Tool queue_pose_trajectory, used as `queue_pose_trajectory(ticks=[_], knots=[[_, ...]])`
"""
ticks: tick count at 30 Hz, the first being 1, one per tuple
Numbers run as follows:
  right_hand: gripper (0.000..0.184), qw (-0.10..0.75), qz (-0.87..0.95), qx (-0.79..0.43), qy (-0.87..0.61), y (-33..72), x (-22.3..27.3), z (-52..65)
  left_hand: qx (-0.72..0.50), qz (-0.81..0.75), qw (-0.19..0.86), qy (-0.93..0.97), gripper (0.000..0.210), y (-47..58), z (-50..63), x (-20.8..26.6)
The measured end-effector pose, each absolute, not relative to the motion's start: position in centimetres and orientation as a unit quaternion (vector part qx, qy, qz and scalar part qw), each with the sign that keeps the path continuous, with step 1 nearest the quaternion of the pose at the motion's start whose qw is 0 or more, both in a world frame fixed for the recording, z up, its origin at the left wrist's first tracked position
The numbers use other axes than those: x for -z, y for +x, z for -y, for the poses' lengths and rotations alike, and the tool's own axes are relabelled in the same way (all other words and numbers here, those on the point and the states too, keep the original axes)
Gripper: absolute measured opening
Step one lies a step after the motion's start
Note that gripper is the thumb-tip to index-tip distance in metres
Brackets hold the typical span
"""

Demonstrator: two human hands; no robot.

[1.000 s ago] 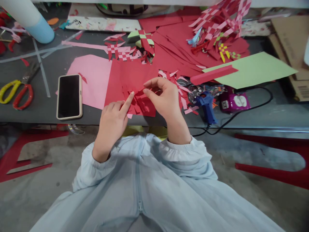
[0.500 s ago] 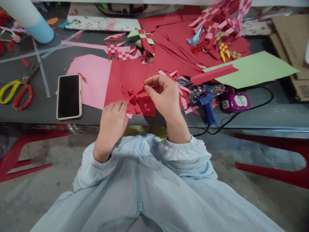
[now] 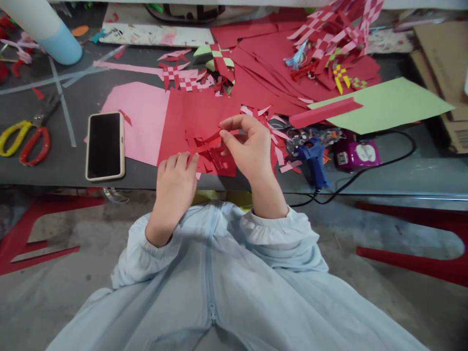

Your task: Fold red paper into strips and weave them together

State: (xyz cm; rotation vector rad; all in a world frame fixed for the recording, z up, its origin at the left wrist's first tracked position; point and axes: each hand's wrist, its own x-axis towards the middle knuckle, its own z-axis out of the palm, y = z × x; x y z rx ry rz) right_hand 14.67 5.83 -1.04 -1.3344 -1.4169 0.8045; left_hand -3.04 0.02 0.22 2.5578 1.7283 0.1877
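Observation:
My right hand pinches the upper end of a thin red paper strip between thumb and forefinger. The strip slants down to the fingertips of my left hand, whose fingers are pressed together at its lower end. Both hands are over a red paper sheet close to the table's front edge. Several loose red paper strips lie on that sheet between the hands. Partly under the sheet, on its left, is a pink paper sheet. My left fingertips hide part of the strip.
To the left lie a phone and scissors. A blue glue gun with a black cord is on the right, beside a purple box. Red sheets, woven checkered paper pieces and green paper cover the back.
My left hand has moved slightly right and up, nearer my right hand. The red strip between them has shifted a little; my right hand stays almost in place.

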Motion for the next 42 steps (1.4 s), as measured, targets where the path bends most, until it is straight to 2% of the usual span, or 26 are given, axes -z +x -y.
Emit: queue_pose_trajectory(ticks=[12,30,37,42], knots=[[0.009,0.521,0.589,-0.332,-0.521,14.5,1.2,-5.7,-0.054,-0.557,0.007,0.829,0.044,-2.8,0.2,-0.2],[0.007,0.485,0.599,-0.334,-0.543,14.2,0.6,-4.7,-0.061,-0.568,-0.020,0.820,0.046,-1.9,0.1,0.5],[0.036,0.472,0.594,-0.339,-0.557,14.4,1.4,-4.2,-0.047,-0.572,-0.016,0.819,0.047,-1.7,0.2,0.2],[0.048,0.471,0.587,-0.335,-0.566,14.7,1.5,-3.9,-0.039,-0.576,-0.006,0.816,0.043,-1.6,0.3,0.1]])
